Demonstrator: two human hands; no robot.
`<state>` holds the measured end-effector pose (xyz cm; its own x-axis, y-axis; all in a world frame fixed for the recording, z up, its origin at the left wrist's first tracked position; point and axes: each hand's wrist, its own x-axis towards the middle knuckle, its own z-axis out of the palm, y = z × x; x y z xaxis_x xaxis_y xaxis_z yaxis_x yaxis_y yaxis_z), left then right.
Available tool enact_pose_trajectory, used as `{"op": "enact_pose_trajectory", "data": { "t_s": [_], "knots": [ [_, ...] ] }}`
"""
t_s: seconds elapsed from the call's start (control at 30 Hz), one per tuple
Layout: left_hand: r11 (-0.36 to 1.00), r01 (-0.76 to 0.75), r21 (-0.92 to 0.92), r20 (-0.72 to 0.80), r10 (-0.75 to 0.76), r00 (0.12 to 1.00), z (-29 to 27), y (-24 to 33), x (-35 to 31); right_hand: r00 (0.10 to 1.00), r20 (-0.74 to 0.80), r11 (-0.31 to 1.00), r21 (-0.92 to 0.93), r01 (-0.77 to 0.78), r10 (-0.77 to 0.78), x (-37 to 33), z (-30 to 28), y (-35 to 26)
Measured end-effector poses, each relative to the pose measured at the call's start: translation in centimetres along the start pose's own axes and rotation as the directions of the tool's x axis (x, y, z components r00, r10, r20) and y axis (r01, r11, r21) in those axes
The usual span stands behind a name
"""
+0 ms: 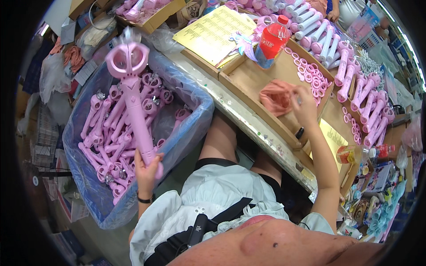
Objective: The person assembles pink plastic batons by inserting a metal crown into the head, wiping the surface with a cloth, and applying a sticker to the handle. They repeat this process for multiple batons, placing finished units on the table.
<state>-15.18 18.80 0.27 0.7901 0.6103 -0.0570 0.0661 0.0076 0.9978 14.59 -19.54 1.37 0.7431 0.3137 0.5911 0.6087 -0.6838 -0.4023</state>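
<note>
Left hand (pixel 145 172): fingers curled closed around the lower end of a long, glossy pink plastic wand (pixel 136 106) with a twin-looped head. The wand tilts away from the body, head end farthest, above the blue plastic-lined bin (pixel 94 195). Inside the bin, more pink wands (pixel 116 120) lie crosswise in a loose heap.

Right hand (pixel 305 106): partly closed, fingertips drawn together at the edge of a crumpled orange-pink cloth (pixel 274 99). A small greyish glint shows at the fingertips; blur prevents telling whether a separate piece is pinched there.

Handling note, my judgement: with the grip so near the end, the head acts as a long lever. A firm wrist, or a hold nearer mid-shaft, should limit swing. Keep the loops clear of the heap, where they could hook or scuff. For the right hand, a light fingertip pinch should suffice, with the cloth kept off the loose parts.

Farther out: the cloth lies in a shallow brown tray (pixel 243 80), near scattered small pink plastic rings (pixel 313 82). A red-capped clear bottle with a red label (pixel 271 42) stands at the tray's far side, beside yellow printed sheets (pixel 213 33).
</note>
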Motion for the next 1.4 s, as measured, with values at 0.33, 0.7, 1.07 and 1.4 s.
{"op": "enact_pose_trajectory", "data": {
  "t_s": [0.33, 0.7, 1.07, 1.4],
  "knots": [
    [0.998, 0.042, -0.053, 0.78, 0.015, 0.626, 16.6, -0.3, -1.1, 0.734, 0.048, -0.031, 0.999, -0.037, 0.677, 1.7, -6.1, -4.3],
    [0.75, -0.627, 0.209, 0.749, 0.289, 0.596, 22.1, -0.6, -4.1, 0.807, 0.165, -0.027, 0.983, -0.183, 0.567, -1.9, -2.4, -7.6],
    [0.8, -0.567, 0.196, 0.641, 0.333, 0.691, 22.8, -0.7, -3.8, 0.68, 0.142, 0.078, 0.956, -0.282, 0.72, -4.5, -0.1, -10.1],
    [0.881, -0.445, 0.159, 0.788, 0.159, 0.596, 22.4, -0.7, -3.2, 0.734, 0.254, 0.16, 0.883, -0.442, 0.629, -11.0, 0.3, -12.6]
  ]
}}
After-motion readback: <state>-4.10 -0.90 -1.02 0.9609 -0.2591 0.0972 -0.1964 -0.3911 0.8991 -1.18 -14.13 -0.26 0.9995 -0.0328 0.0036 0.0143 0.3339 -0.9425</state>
